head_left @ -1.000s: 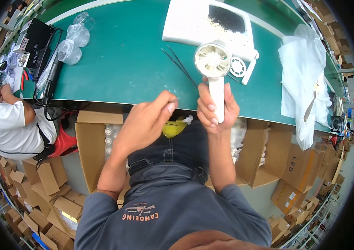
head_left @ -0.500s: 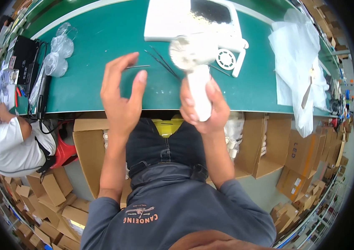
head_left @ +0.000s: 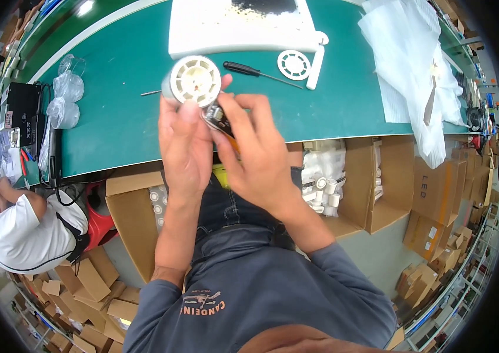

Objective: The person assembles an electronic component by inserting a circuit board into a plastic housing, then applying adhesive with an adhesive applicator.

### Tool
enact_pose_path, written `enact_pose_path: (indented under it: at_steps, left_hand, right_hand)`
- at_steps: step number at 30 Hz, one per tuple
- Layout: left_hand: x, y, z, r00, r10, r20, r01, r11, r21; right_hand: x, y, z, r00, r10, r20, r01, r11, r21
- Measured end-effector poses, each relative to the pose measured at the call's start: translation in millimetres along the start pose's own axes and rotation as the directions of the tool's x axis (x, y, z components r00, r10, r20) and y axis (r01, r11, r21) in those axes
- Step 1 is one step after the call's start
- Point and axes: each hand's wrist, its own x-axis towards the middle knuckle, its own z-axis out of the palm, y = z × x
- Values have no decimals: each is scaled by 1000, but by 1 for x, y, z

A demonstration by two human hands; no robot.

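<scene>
My left hand (head_left: 186, 138) is wrapped round the round head of a white handheld fan (head_left: 186, 63), its slotted face toward me. The fan's handle is opened, baring a small circuit board (head_left: 218, 119) and an orange part below it. On that opened handle my right hand (head_left: 259, 138) is closed, fingers on the far side and thumb on the near side. Beyond the hands a black-handled screwdriver (head_left: 242, 69) lies on the bench. Close to it are a loose white slotted disc (head_left: 294, 65) and a long white handle cover (head_left: 316, 67). Left of my left hand a thin metal rod (head_left: 150, 93) shows, partly hidden.
A white foam tray (head_left: 214, 35) with dark small bits stands at the back of the green bench (head_left: 114, 126). White foam sheets (head_left: 405, 70) hang over the right edge. Cardboard boxes (head_left: 393, 188) with white parts stand below. A co-worker (head_left: 32, 226) sits at left.
The fan has moved left and turned so its slotted face shows. My left hand has taken hold of its head, and the handle's inside is now visible. The view has shifted somewhat.
</scene>
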Motion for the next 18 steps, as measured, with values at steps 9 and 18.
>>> enact_pose_path:
  at_steps: [9,18]
  left_hand:
    - [6,-3,-8,980,-165,-111,156,984,-84]
    - [7,-9,-12,987,-152,-49,147,985,-94]
  right_hand:
    - [2,-4,-16,997,43,-57,-32,984,174]
    - [-2,10,-31,998,-59,-25,62,988,143]
